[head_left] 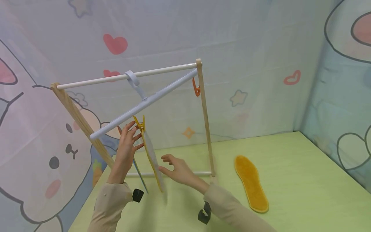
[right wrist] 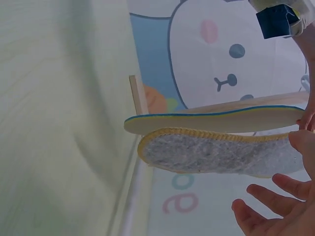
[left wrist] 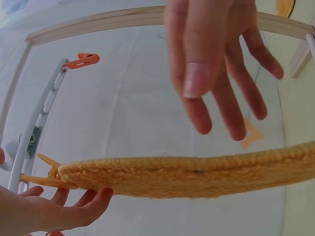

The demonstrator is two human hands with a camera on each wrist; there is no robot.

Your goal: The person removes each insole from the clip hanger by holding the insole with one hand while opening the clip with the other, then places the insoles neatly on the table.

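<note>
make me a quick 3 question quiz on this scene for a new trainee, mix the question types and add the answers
1. What grips the top end of the hanging grey-backed insole?
2. True or false: the orange clip holds no insole.
3. Fill in the gap: in the head view, the loose orange insole lies on the green table to the ____ of the wooden frame.

Key
1. The yellow clip, close to the left hand.
2. True.
3. Right.
</note>
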